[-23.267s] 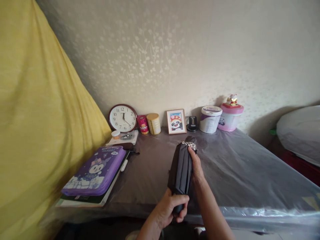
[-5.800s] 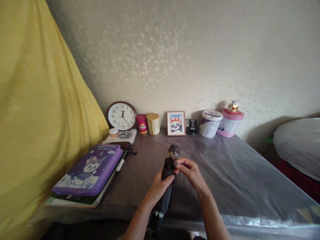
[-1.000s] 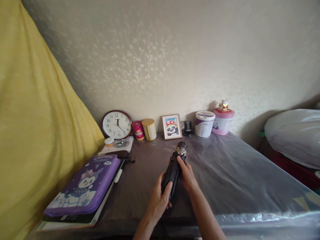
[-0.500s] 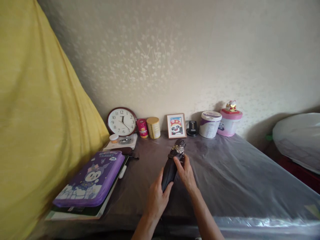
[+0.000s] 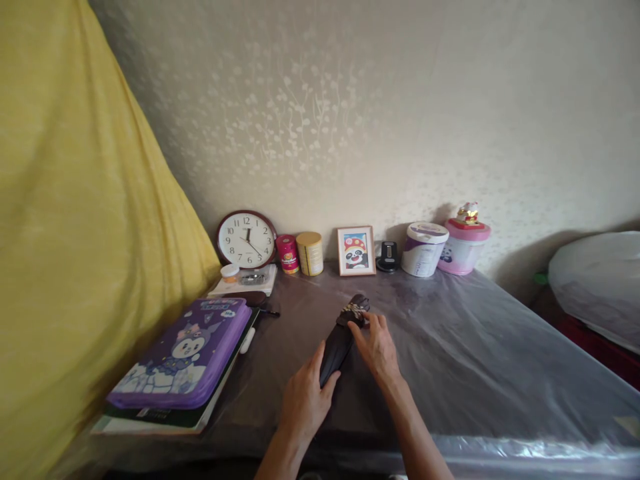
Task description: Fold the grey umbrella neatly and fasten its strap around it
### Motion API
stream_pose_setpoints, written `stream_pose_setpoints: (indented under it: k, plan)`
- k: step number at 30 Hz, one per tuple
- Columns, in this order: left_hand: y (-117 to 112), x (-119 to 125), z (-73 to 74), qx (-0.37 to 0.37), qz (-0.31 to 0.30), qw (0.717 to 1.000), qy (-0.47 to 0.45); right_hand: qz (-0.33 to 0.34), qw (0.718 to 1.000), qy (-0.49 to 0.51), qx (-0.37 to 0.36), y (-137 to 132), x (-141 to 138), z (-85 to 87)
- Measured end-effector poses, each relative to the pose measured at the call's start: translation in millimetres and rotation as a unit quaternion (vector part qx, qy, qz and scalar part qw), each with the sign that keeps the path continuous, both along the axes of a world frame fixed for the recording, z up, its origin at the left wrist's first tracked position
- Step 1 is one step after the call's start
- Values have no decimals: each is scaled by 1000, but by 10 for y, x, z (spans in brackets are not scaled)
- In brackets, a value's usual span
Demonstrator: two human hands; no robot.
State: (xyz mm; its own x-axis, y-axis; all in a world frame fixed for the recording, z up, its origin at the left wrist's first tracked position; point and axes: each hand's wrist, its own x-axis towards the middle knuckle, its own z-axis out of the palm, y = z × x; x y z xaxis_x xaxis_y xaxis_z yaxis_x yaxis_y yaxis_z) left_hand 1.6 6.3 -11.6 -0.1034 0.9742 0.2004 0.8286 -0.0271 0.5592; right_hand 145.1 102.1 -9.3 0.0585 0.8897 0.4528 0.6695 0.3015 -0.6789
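Observation:
A folded black umbrella (image 5: 336, 350) slants away from me, low over the table or against it; I cannot tell whether it touches. Around its far end is wound a light-and-dark patterned cord (image 5: 353, 310). My left hand (image 5: 307, 393) is closed around the near end, thumb on the right side and fingers on the left. At the far end, my right hand (image 5: 375, 343) is closed with thumb and fingertips on the umbrella's right side, by the cord. The underside of the umbrella and some fingertips are hidden.
Left on the plastic-covered table (image 5: 480, 373) lies a purple cartoon case (image 5: 185, 353) on books. Along the wall stand a clock (image 5: 247, 240), a pink can (image 5: 287, 254), a yellow can (image 5: 310, 253), a framed picture (image 5: 356, 251) and two tubs (image 5: 425, 250). A yellow curtain (image 5: 100, 233) hangs left.
The umbrella's far end has tipped lower and nearer to me. Both hands stay on it, and my right hand's fingers have shifted round toward the cord. The view has shifted slightly.

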Motion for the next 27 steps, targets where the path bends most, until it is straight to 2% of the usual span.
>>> stream_pose_setpoints:
  k: [9, 16, 22, 27]
  plan:
    - [-56, 15, 43, -58, -16, 997, 49, 61, 997, -14, -36, -22, -44, 61]
    - [-113, 69, 88, -71, -20, 992, 99, 51, 995, -83, -20, -71, -62, 86]
    - [-143, 78, 93, -79, -25, 992, 99, 64, 994, -82, -29, -44, -52, 58]
    - [-150, 84, 92, -80, -28, 991, 101, 48, 994, -90, -35, -47, -70, 47]
